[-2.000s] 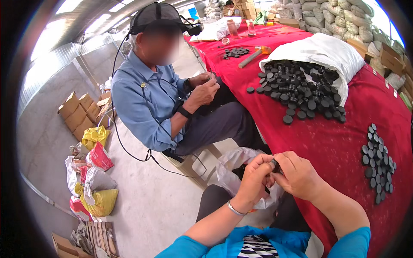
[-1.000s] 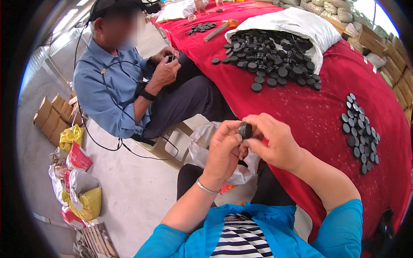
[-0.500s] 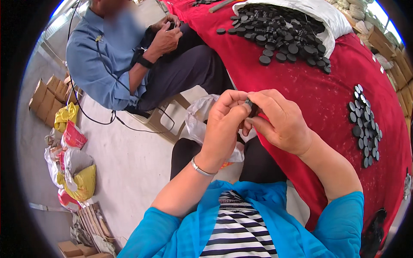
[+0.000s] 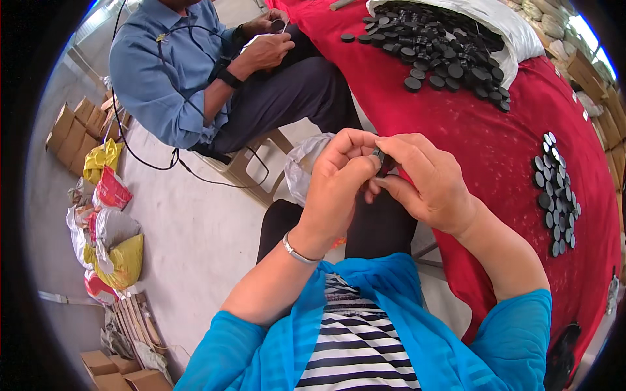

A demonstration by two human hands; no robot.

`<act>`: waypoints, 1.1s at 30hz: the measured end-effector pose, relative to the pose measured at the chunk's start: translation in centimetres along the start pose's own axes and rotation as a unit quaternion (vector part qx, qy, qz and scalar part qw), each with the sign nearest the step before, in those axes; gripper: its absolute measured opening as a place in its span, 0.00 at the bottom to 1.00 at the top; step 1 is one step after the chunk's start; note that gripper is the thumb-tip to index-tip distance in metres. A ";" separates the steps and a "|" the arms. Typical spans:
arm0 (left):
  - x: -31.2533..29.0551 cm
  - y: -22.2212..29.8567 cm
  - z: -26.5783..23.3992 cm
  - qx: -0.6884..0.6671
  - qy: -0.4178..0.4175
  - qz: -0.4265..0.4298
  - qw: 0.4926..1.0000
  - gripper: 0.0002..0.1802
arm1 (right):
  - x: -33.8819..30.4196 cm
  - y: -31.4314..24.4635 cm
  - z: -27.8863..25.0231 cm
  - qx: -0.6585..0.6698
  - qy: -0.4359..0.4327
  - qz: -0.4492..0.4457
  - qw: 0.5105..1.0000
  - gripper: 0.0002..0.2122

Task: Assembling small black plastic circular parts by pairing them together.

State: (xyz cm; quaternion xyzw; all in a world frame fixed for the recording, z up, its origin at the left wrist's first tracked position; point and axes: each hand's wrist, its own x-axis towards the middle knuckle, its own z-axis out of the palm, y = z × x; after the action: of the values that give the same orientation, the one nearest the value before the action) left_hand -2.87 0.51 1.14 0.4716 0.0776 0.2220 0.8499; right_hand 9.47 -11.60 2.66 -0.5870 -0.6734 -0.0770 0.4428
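Matt black plastic discs (image 4: 450, 58) on red cloth table cover (image 4: 476, 150), white woven sack (image 4: 502, 26).

Pale grey concrete floor (image 4: 189, 221) centre left; brown cardboard boxes (image 4: 72, 130) at left edge; red cloth-covered table (image 4: 495, 143) right; daylight upper right.

Head camera: single downward view, fisheye.

We look down from our own head over chest and lap, close on our left hand (image 4: 336, 189) and right hand (image 4: 427, 186) at frame centre. The view faces forward and down; the red table (image 4: 495, 150) curves along the right, the floor (image 4: 189, 228) lies left, and a seated co-worker (image 4: 195, 72) sits near the top.
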 end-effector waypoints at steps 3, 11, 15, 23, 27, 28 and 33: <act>-0.2 -0.3 -0.3 0.026 -0.004 0.019 0.999 0.15 | 0.0 -0.1 0.1 0.005 -0.014 0.037 0.999 0.21; -1.4 0.2 0.1 0.033 -0.007 0.039 0.999 0.15 | -0.1 -0.5 0.2 0.170 -0.005 0.121 0.978 0.19; -1.9 0.4 0.2 0.048 0.008 0.030 0.998 0.13 | -0.3 -1.1 0.1 0.144 -0.020 0.116 0.983 0.20; -2.4 1.2 0.8 0.045 0.053 0.020 0.997 0.11 | 0.0 -1.7 0.1 -0.093 -0.019 -0.094 0.991 0.24; -2.7 1.4 0.3 0.036 0.009 0.031 0.999 0.13 | 0.2 -1.9 0.0 0.006 0.000 -0.055 0.998 0.23; -2.7 1.4 0.4 0.018 -0.002 0.032 0.999 0.13 | 0.2 -2.0 0.0 0.032 0.000 -0.031 0.999 0.22; -3.1 1.0 1.3 0.043 -0.004 0.070 0.997 0.14 | 0.0 -2.4 -0.2 0.132 -0.001 0.063 0.989 0.22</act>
State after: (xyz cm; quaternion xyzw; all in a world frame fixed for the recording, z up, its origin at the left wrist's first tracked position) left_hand -5.50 -1.48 2.42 0.5130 0.0506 0.2757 0.8113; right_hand 7.52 -12.49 3.77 -0.5643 -0.6402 0.0414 0.5196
